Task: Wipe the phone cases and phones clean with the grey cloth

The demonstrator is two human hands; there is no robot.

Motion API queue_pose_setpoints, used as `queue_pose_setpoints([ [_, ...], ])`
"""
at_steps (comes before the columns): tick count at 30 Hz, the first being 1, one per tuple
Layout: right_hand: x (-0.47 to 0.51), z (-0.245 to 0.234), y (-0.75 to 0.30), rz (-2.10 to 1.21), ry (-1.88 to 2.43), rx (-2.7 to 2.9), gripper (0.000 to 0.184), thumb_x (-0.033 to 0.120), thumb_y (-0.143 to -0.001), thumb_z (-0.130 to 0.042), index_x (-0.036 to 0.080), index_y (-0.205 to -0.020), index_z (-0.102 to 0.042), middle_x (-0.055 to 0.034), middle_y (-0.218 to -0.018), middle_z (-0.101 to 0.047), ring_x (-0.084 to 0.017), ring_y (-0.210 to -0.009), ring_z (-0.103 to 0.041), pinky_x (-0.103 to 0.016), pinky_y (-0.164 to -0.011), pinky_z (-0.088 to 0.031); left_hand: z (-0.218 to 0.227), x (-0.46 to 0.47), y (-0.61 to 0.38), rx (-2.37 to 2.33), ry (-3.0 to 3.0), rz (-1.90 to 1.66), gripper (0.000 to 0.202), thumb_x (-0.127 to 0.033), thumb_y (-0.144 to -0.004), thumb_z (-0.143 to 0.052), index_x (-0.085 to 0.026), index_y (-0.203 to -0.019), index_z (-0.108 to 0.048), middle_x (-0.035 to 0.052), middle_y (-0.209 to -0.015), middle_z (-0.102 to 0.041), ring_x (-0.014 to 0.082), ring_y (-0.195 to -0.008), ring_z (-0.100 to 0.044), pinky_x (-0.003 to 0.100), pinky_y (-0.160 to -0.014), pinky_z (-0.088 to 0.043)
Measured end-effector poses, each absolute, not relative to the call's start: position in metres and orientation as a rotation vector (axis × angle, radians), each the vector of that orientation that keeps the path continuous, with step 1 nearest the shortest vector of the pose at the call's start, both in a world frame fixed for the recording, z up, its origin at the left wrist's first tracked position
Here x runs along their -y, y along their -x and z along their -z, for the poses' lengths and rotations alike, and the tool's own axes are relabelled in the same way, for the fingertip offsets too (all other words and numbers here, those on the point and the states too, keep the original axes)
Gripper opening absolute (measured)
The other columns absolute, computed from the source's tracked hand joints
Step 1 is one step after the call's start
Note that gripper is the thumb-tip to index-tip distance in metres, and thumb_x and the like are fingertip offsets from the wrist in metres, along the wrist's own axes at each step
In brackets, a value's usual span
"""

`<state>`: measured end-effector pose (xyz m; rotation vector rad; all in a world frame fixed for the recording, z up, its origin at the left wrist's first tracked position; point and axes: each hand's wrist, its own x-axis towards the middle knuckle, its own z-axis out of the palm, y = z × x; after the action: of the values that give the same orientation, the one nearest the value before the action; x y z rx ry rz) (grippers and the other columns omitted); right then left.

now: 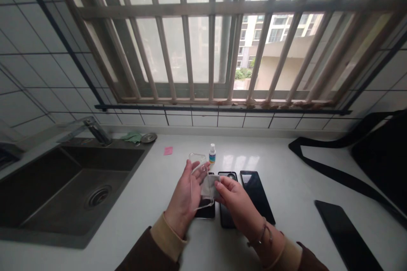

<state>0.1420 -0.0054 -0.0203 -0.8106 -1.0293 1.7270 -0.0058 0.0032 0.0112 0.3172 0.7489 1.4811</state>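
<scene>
My left hand (pixel 184 194) holds a clear phone case (pixel 197 165) upright above the white counter. My right hand (pixel 237 201) pinches a small grey cloth (pixel 210 186) and presses it against the inside of the case. Under the hands lie black phones side by side: one (pixel 206 212) mostly hidden below the case, one with a camera cut-out (pixel 227 176), and a longer one (pixel 258 194) to the right. A small dropper bottle (pixel 212 153) with a white cap stands just behind the case.
A dark sink (pixel 41 186) with a tap (pixel 97 130) fills the left. A pink note (pixel 168 150) lies on the counter (pixel 286 165). Another black phone (pixel 346 233) lies at the right front. A black bag with a strap (pixel 337 173) sits at the far right.
</scene>
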Motion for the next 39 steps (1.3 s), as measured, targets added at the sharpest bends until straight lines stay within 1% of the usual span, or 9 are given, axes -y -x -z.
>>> queue_pose_setpoints([
  [3, 0.009, 0.015, -0.139, -1.813, 0.803, 0.994, 0.045, 0.057, -0.081, -0.085, 0.017, -0.102, -0.079, -0.0071, -0.094, -0.079, -0.019, -0.08, -0.072, -0.033, -0.079, -0.061, -0.012, -0.006, 0.01, -0.758, -0.264, -1.595, 0.032, -0.05, -0.105, -0.059, -0.019, -0.111, -0.063, 0.0156, -0.124, -0.072, 0.0245, -0.114, -0.071, 0.044, -0.106, -0.056],
  [7, 0.009, 0.015, -0.14, -1.869, 0.85, 0.913, 0.05, 0.056, -0.078, -0.089, 0.015, -0.105, -0.079, -0.0102, -0.103, -0.08, -0.02, -0.089, -0.074, -0.034, -0.083, -0.061, -0.014, -0.004, 0.011, -0.736, -0.363, -1.788, 0.034, -0.045, -0.092, -0.081, -0.022, -0.111, -0.065, 0.0087, -0.121, -0.068, 0.0219, -0.114, -0.069, 0.048, -0.114, -0.051],
  [11, 0.005, 0.018, -0.143, -1.876, 0.864, 0.829, 0.05, 0.052, -0.073, -0.092, 0.015, -0.102, -0.08, -0.0127, -0.108, -0.08, -0.022, -0.097, -0.075, -0.036, -0.09, -0.061, -0.016, 0.003, 0.008, -0.733, -0.591, -1.828, 0.063, -0.032, -0.077, -0.095, -0.032, -0.131, -0.062, 0.0036, -0.127, -0.063, 0.0206, -0.122, -0.066, 0.044, -0.117, -0.048],
  [14, 0.004, 0.017, -0.144, -1.869, 0.845, 0.826, 0.048, 0.051, -0.074, -0.091, 0.014, -0.102, -0.079, -0.0131, -0.105, -0.08, -0.024, -0.096, -0.076, -0.038, -0.091, -0.061, -0.016, 0.007, 0.006, -0.797, -0.67, -1.834, 0.081, -0.023, -0.069, -0.099, -0.034, -0.139, -0.06, 0.0038, -0.128, -0.061, 0.0218, -0.124, -0.065, 0.037, -0.114, -0.049],
  [18, 0.008, 0.01, -0.146, -1.914, 0.854, 0.833, 0.044, 0.048, -0.079, -0.089, 0.014, -0.105, -0.08, -0.0121, -0.105, -0.08, -0.021, -0.095, -0.076, -0.033, -0.09, -0.061, -0.016, 0.005, 0.007, -0.88, -0.751, -1.924, 0.078, -0.02, -0.072, -0.096, -0.034, -0.14, -0.06, 0.0034, -0.128, -0.058, 0.0192, -0.126, -0.062, 0.029, -0.111, -0.049],
  [24, 0.011, 0.005, -0.147, -1.911, 0.929, 0.819, 0.029, 0.039, -0.08, -0.084, 0.014, -0.094, -0.079, -0.0089, -0.091, -0.079, -0.017, -0.08, -0.074, -0.028, -0.075, -0.062, -0.011, -0.005, 0.018, -1.048, -0.688, -2.074, 0.071, -0.021, -0.075, -0.095, -0.032, -0.133, -0.058, 0.0027, -0.123, -0.061, 0.0152, -0.12, -0.062, 0.029, -0.111, -0.048],
  [28, -0.001, 0.014, -0.153, -1.582, 1.056, 0.8, 0.026, 0.039, -0.079, -0.078, 0.016, -0.092, -0.077, -0.0074, -0.088, -0.078, -0.018, -0.073, -0.072, -0.027, -0.062, -0.059, -0.011, -0.004, 0.019, -0.927, -0.597, -1.814, 0.057, -0.035, -0.083, -0.089, -0.024, -0.13, -0.059, 0.007, -0.115, -0.068, 0.0189, -0.105, -0.069, 0.039, -0.102, -0.058],
  [33, -0.014, 0.019, -0.168, -1.103, 1.166, 0.94, 0.04, 0.051, -0.089, -0.071, 0.017, -0.108, -0.075, -0.0104, -0.105, -0.08, -0.025, -0.09, -0.074, -0.035, -0.077, -0.063, -0.014, 0.01, 0.006, -0.817, -0.681, -1.281, 0.052, -0.053, -0.09, -0.08, -0.019, -0.121, -0.055, 0.0193, -0.115, -0.074, 0.0221, -0.088, -0.074, 0.038, -0.081, -0.064],
  [39, -0.005, 0.009, -0.168, -1.005, 1.152, 1.434, 0.035, 0.047, -0.102, -0.056, 0.02, -0.109, -0.076, -0.007, -0.093, -0.08, -0.023, -0.079, -0.073, -0.033, -0.073, -0.057, -0.01, 0.02, -0.002, -0.755, -0.87, -1.005, 0.063, -0.052, -0.088, -0.081, -0.023, -0.131, -0.044, 0.0133, -0.103, -0.074, 0.02, -0.076, -0.072, 0.032, -0.066, -0.062],
])
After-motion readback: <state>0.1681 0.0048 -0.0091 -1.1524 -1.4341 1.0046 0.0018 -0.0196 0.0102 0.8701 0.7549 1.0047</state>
